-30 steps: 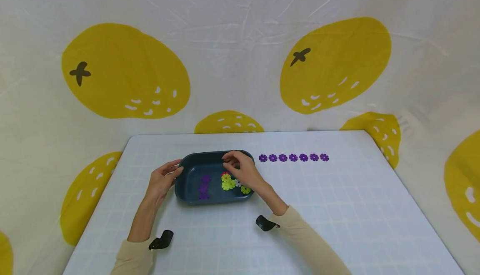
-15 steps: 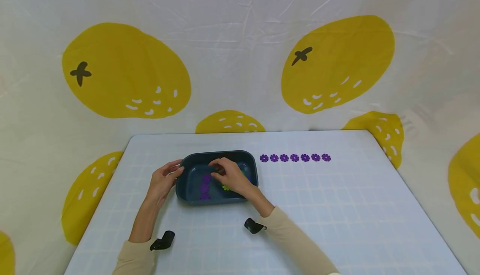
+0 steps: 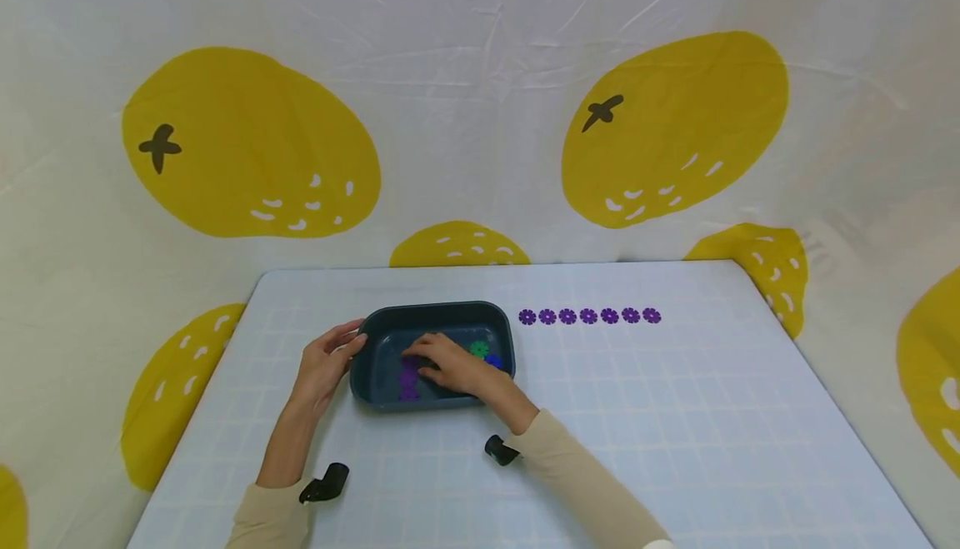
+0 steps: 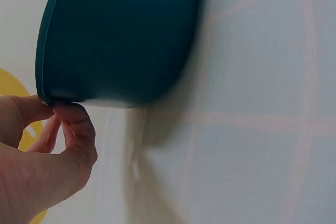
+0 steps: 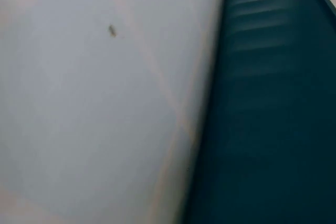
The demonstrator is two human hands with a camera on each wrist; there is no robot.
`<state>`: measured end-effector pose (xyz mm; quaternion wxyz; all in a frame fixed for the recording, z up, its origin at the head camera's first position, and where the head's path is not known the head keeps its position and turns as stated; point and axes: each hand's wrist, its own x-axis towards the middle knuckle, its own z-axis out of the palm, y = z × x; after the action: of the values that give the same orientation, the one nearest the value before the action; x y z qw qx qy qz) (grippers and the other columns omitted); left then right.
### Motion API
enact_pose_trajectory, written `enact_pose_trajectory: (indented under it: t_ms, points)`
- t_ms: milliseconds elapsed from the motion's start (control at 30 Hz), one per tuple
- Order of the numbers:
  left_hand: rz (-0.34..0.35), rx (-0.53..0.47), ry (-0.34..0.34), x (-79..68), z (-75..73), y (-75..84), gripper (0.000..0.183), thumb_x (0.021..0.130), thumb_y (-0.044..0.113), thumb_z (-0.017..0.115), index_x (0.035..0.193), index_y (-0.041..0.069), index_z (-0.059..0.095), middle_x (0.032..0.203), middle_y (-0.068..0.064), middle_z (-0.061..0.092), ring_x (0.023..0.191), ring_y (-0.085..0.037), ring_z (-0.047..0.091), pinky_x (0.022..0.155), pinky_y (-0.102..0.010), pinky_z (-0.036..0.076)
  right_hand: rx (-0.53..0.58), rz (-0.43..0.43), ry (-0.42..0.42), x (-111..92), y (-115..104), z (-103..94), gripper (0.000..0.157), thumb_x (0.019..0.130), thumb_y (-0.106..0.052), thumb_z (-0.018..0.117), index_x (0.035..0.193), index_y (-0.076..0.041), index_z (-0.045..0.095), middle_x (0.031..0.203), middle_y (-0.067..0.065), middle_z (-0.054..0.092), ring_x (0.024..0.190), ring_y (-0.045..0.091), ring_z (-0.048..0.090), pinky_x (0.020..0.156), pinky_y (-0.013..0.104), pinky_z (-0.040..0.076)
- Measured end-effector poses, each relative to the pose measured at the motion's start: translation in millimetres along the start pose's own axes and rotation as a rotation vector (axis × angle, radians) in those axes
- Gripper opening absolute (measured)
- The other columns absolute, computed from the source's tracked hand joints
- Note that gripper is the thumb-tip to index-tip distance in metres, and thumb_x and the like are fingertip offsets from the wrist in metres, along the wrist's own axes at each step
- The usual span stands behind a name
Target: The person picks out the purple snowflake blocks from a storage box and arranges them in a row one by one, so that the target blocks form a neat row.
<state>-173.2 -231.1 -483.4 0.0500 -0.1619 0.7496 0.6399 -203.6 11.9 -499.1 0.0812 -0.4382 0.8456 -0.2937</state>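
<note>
A dark teal tray (image 3: pixel 431 406) with raised sides stands on the table. My left hand (image 3: pixel 324 372) grips its left end, thumb and fingers pinching the rim (image 4: pixel 46 100) in the left wrist view. Inside the tray, my right hand (image 3: pixel 453 368) reaches down with thumb and fingers apart, fingertips right at the purple flower-shaped plastic pieces (image 3: pixel 407 386) on the left side. A green flower piece (image 3: pixel 479 350) and a blue one (image 3: pixel 492 361) show to the right of that hand. The right wrist view catches mostly the tray's outer wall (image 5: pixel 262 119).
Several purple flower pieces (image 3: pixel 567 316) lie in a straight row on the table, right of the tray near the back edge. The white gridded tabletop (image 3: pixel 675 416) meets a fabric backdrop printed with yellow fruit (image 3: pixel 251 141).
My right hand has moved left and lower inside the tray, from over the yellow-green pieces to the purple ones. It now covers the yellow-green pieces. My left hand stays on the rim.
</note>
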Motion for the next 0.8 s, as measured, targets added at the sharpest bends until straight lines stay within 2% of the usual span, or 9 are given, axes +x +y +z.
enact_pose_trajectory:
  t_ms: [333, 667, 800]
  points:
    - [0.003, -0.002, 0.003, -0.3, -2.7, -1.1, 0.049, 0.101, 0.027, 0.069, 0.147, 0.012, 0.058, 0.139, -0.012, 0.054, 0.101, -0.008, 0.058, 0.080, -0.017, 0.050, -0.126, 0.032, 0.003, 6.2, -4.1, 3.2, 0.030, 0.101, -0.006, 0.065, 0.131, -0.004, 0.068, 0.124, 0.011, 0.059, 0.115, 0.023, 0.056, 0.102, 0.029, 0.046]
    - [-0.001, 0.010, -0.012, 1.2, -2.7, -3.1, 0.052, 0.101, 0.030, 0.069, 0.148, 0.012, 0.057, 0.141, -0.012, 0.053, 0.102, -0.009, 0.059, 0.082, -0.019, 0.050, -0.156, 0.002, 0.066, 2.4, -1.6, 5.0, 0.022, 0.100, -0.003, 0.066, 0.122, -0.005, 0.071, 0.121, 0.011, 0.062, 0.108, 0.024, 0.054, 0.097, 0.031, 0.047]
    - [0.003, -0.004, -0.014, 1.1, -2.2, -2.8, 0.051, 0.101, 0.029, 0.070, 0.147, 0.012, 0.057, 0.140, -0.011, 0.054, 0.102, -0.009, 0.059, 0.082, -0.019, 0.050, -0.124, 0.008, 0.072, 0.1, -2.0, 4.3, 0.023, 0.100, -0.003, 0.066, 0.122, -0.005, 0.069, 0.120, 0.012, 0.061, 0.110, 0.025, 0.055, 0.098, 0.032, 0.047]
